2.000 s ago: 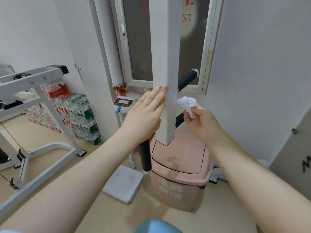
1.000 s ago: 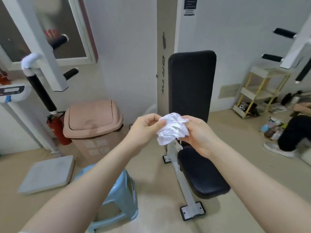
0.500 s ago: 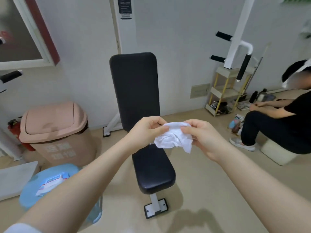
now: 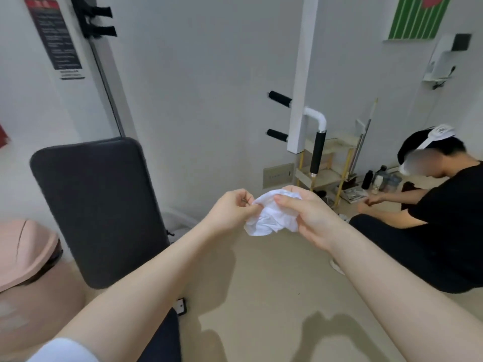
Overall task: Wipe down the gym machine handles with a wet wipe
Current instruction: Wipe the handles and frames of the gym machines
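A crumpled white wet wipe (image 4: pixel 269 218) hangs between both hands at mid-frame. My left hand (image 4: pixel 231 209) pinches its left edge, and my right hand (image 4: pixel 304 212) grips its right side with the fingers curled over the top. Beyond the hands a white machine post (image 4: pixel 300 82) carries black foam handles: an upper stub (image 4: pixel 279 98), a lower stub (image 4: pixel 277 135) and a vertical grip (image 4: pixel 317 152) under a white elbow. The hands are well short of these handles.
A black padded backrest (image 4: pixel 96 205) of a bench stands at the left, with a pink bin (image 4: pixel 23 246) beside it. A person in black (image 4: pixel 441 218) sits on the floor at the right, near a small yellow-framed shelf (image 4: pixel 332 163) with bottles.
The view swung right from the left-side post, past the bin and bench, to the right-side handles. My left hand left the post and joined the right on the wipe.
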